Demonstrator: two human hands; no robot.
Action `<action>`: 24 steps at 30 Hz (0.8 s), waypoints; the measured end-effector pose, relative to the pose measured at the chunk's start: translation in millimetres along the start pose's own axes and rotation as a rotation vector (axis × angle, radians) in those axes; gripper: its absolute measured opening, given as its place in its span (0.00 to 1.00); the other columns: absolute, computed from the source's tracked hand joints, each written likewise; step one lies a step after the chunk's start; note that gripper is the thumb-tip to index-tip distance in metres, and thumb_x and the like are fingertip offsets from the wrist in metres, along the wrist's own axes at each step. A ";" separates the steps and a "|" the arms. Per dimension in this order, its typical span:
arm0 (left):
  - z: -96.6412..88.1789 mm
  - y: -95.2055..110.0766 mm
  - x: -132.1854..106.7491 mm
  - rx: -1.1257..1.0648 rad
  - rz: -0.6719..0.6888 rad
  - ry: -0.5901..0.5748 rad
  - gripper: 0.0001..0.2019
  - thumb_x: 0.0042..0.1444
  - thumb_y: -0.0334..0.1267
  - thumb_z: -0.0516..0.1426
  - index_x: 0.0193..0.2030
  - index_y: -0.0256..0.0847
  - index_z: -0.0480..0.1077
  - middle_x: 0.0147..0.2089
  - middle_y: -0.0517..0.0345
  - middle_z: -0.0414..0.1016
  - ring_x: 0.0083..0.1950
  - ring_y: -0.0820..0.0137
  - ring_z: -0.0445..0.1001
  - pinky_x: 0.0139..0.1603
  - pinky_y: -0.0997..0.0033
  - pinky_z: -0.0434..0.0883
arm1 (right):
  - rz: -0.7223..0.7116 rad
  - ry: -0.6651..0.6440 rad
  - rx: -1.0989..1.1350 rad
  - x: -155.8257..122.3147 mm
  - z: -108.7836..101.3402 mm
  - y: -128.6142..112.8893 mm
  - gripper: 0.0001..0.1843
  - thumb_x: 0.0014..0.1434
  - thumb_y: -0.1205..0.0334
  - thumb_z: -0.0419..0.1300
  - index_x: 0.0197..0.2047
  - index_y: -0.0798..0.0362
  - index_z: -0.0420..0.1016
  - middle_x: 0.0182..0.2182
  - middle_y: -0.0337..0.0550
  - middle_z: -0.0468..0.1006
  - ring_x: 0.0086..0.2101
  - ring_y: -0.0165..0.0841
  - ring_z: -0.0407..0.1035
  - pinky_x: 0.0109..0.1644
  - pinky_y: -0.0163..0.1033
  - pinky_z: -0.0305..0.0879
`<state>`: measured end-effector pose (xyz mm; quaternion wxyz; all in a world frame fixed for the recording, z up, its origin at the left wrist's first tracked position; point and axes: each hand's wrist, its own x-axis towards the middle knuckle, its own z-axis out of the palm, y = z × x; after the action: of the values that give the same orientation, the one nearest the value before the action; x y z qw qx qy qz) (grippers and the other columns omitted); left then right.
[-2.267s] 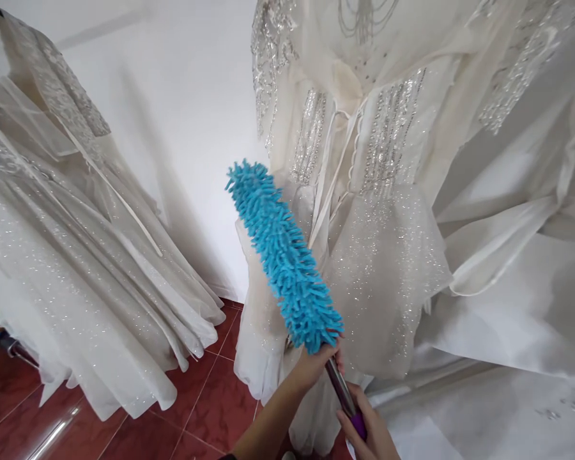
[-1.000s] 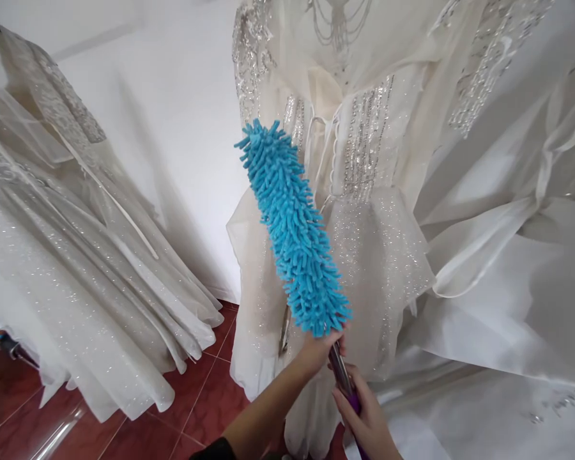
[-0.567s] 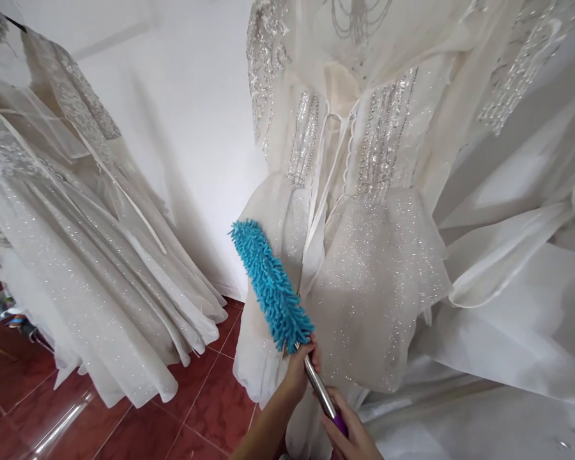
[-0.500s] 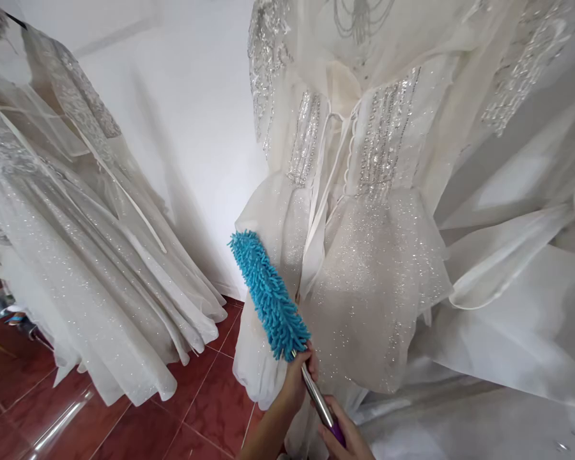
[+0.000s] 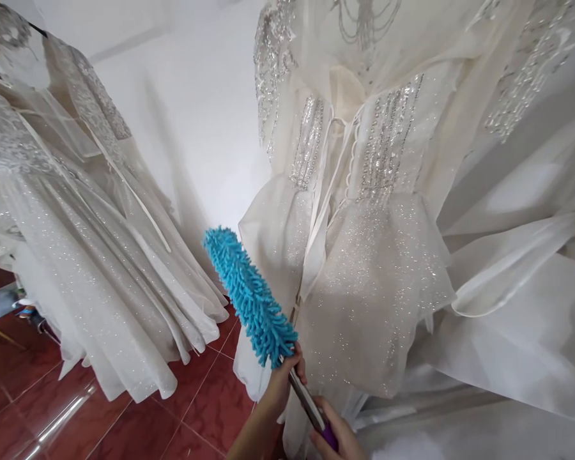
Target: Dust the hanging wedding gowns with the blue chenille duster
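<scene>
A blue microfiber duster (image 5: pixel 249 295) with a metal rod and purple grip slants up to the left in front of me. My left hand (image 5: pixel 287 374) is closed around the rod just below the fluffy head. Lower down, my right hand (image 5: pixel 334 431) wraps the purple grip. Behind the duster hangs a white sparkly gown (image 5: pixel 364 268) with beaded bodice panels and a laced back. The duster's head overlaps the gown's left side; whether it touches the fabric I cannot tell.
Another white gown (image 5: pixel 100 255) with lace sleeves hangs at the left, its hem reaching the red tiled floor (image 5: pixel 211 409). A white wall (image 5: pixel 191 96) stands behind. White fabric (image 5: pixel 522 319) spreads along the right. Small items (image 5: pixel 29 312) lie at the far left.
Both hands have shifted left with the duster, and its head has swung left, partly off the gown's edge. The view has turned slightly left.
</scene>
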<state>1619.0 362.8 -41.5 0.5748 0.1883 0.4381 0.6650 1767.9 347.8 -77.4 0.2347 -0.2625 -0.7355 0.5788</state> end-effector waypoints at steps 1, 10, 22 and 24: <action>10.9 12.1 2.5 0.037 0.083 -0.064 0.15 0.42 0.47 0.60 0.29 0.40 0.62 0.14 0.69 0.56 0.16 0.77 0.58 0.21 0.75 0.55 | -0.043 0.032 -0.016 3.9 -9.0 -13.4 0.20 0.61 0.51 0.49 0.52 0.51 0.64 0.34 0.43 0.72 0.35 0.36 0.67 0.42 0.38 0.63; 82.3 56.5 37.3 0.138 0.173 -0.326 0.13 0.46 0.46 0.57 0.33 0.40 0.64 0.19 0.67 0.61 0.17 0.76 0.60 0.20 0.74 0.57 | 0.078 0.261 0.046 20.3 -46.3 -62.9 0.24 0.62 0.47 0.48 0.56 0.51 0.56 0.18 0.25 0.55 0.09 0.21 0.47 0.12 0.29 0.47; 24.9 2.3 38.7 -0.062 -0.021 -0.077 0.15 0.41 0.45 0.59 0.33 0.39 0.63 0.15 0.70 0.57 0.16 0.79 0.55 0.20 0.76 0.51 | 0.091 0.217 -0.006 17.4 -12.7 7.0 0.20 0.58 0.48 0.50 0.48 0.52 0.65 0.21 0.31 0.59 0.22 0.30 0.57 0.28 0.33 0.58; 7.7 -12.1 37.3 -0.085 -0.056 -0.016 0.17 0.40 0.45 0.60 0.34 0.38 0.63 0.15 0.71 0.57 0.16 0.79 0.56 0.20 0.76 0.52 | 0.121 0.163 0.011 16.9 -3.1 22.0 0.23 0.57 0.45 0.50 0.48 0.52 0.65 0.19 0.29 0.56 0.21 0.30 0.55 0.26 0.33 0.56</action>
<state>1622.1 399.7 -56.5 0.6040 0.1565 0.4100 0.6653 1759.7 365.3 -97.4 0.2599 -0.3516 -0.6935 0.5726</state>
